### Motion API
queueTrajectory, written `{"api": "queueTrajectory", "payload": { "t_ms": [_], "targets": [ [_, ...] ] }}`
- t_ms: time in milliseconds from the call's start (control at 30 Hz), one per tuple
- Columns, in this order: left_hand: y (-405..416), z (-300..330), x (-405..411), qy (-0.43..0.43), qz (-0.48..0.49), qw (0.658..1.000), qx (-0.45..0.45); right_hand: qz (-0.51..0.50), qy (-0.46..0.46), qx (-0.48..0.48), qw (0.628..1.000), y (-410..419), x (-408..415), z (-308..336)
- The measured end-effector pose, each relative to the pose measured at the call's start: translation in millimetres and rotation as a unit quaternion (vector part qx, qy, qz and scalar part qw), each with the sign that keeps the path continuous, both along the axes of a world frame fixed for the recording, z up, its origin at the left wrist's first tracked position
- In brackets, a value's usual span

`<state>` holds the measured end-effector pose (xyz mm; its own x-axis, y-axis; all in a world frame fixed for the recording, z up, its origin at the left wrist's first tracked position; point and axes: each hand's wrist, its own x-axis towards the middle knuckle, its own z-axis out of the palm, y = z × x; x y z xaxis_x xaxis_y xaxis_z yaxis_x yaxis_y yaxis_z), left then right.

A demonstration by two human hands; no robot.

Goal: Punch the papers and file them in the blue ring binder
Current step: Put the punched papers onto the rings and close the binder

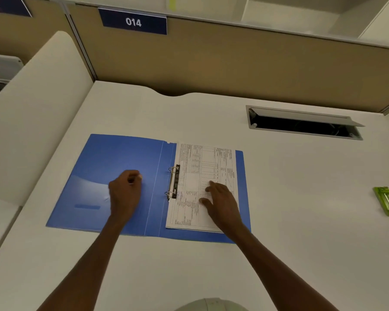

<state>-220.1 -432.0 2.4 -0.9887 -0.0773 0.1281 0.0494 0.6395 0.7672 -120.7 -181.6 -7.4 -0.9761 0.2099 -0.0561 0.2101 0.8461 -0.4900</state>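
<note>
Desk: a big white desk (pixel 301 198) with a smooth top, and a curved dip cut into its back edge.
Hole in desk: a long grey cable box (pixel 303 123) set into the top on the right, its lid tipped up (dark inside, hard to see what is in there).
Back wall: a tan divider panel (pixel 234 61) stands behind the desk.
Sign: a dark blue sign (pixel 134 22) on the panel says 014 in white.
Side wall: a cream side divider (pixel 38 113) with a rounded top stands on the left.
Shelf: a white shelf (pixel 290 12) sits above the panel.
Light: soft and even.
</note>
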Motion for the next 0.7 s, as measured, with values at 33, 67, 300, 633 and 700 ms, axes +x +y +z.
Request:
{"api": "queueTrajectory", "payload": {
  "t_ms": [33,67,300,633,700],
  "targets": [
    [-12.6,-0.6,-6.8,-0.007,0.022,1.000,0.002,-0.018,-0.016,-0.001,1.000,6.0,4.7,-2.3],
    [-25.5,-1.9,-13.6,-0.021,0.038,0.999,-0.006,-0.030,-0.033,0.006,0.999,11.3,9.1,-5.1],
    [-94.8,-6.3,-51.0,-0.196,0.126,0.961,-0.152,-0.100,-0.098,0.055,0.989,33.1,30.8,-17.9],
    [-124.7,9.7,-50.7,-0.247,0.228,0.927,-0.169,-0.084,-0.128,0.082,0.985,41.8,33.5,-21.5],
    [-128.8,23.0,-53.3,-0.253,0.212,0.931,-0.156,-0.082,-0.129,0.082,0.985,41.7,33.3,-20.8]
  ]
}}
